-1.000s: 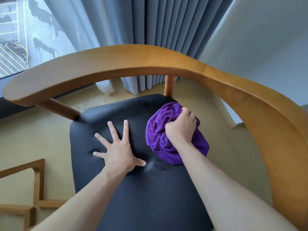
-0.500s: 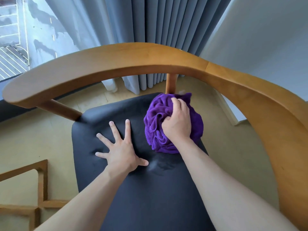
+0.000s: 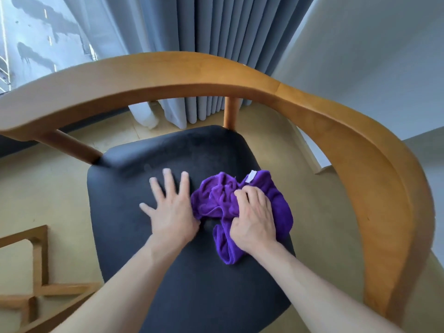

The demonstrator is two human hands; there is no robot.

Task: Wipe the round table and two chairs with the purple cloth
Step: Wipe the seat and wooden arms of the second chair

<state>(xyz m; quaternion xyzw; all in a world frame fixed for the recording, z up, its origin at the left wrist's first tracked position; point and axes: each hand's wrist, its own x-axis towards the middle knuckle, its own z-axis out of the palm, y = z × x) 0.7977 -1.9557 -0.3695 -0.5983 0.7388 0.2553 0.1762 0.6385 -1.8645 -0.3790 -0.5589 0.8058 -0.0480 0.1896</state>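
The right hand (image 3: 254, 218) bunches the purple cloth (image 3: 216, 200) on the chair seat (image 3: 192, 284), cloth spilling toward ten o'clock beside the flat, splayed left hand (image 3: 171, 212).

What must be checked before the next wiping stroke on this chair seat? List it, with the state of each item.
1. Right hand grips the bunched purple cloth: ok.
2. Cloth lies on the black padded seat: ok.
3. Left hand flat on the seat, fingers spread, bracing: ok.
4. Left hand clear of the cloth's path: not ok, it touches the cloth's edge.
5. Curved wooden backrest rail wiped: cannot tell.
6. Seat clean: cannot tell.
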